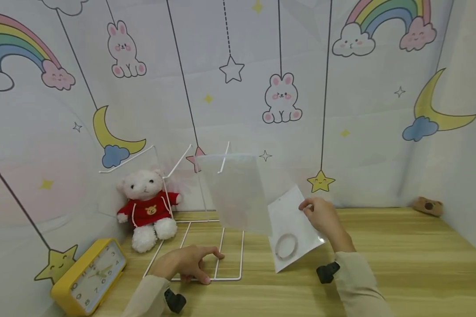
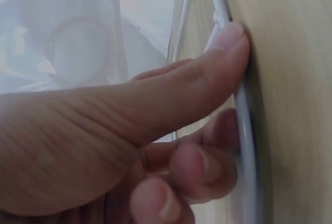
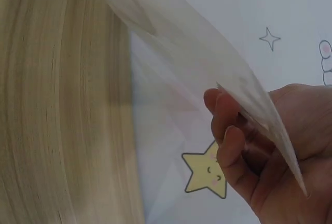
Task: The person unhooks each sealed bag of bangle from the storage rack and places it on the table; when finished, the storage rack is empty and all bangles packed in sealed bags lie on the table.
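My right hand pinches the upper right edge of a flat white packet, which hangs tilted above the table. A thin pale ring shows in its lower part. In the right wrist view the packet appears nearly edge-on, with fingertips behind it. My left hand grips the front of a white wire rack's base; the thumb lies along the front wire, and fingers curl beside it. A translucent plastic bag hangs from a hook of the rack, left of the packet.
A white teddy bear in a red sweater sits behind the rack's left side. The yellow clock stands at the front left. A small brown plush item lies at the back right. A patterned backdrop rises behind the table.
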